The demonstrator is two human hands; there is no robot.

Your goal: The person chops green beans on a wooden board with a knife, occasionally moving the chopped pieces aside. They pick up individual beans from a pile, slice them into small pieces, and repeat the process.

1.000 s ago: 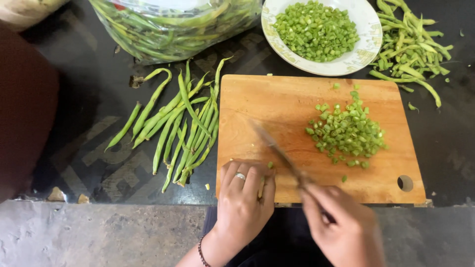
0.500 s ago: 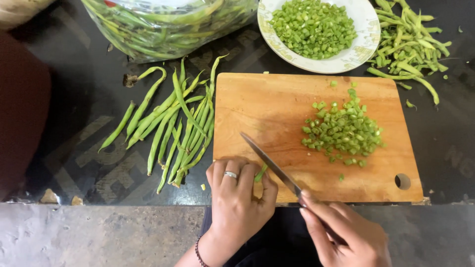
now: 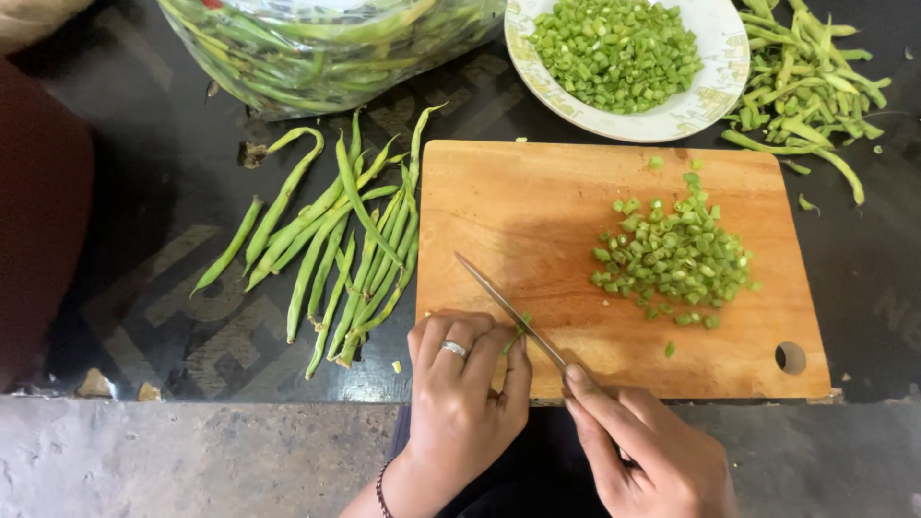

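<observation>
While left hand (image 3: 460,384) pins bean stub (image 3: 518,331), right hand (image 3: 638,446) w/ knife (image 3: 508,309) has drawn back; chopped pile (image 3: 672,254) at 2 o'clock, cutting nearly through.

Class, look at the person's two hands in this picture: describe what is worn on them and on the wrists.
The left hand wears a plain silver-coloured ring on one finger and a thin dark beaded bracelet at the wrist. The right hand is bare, with no ring showing. No sleeves reach either wrist.
</observation>
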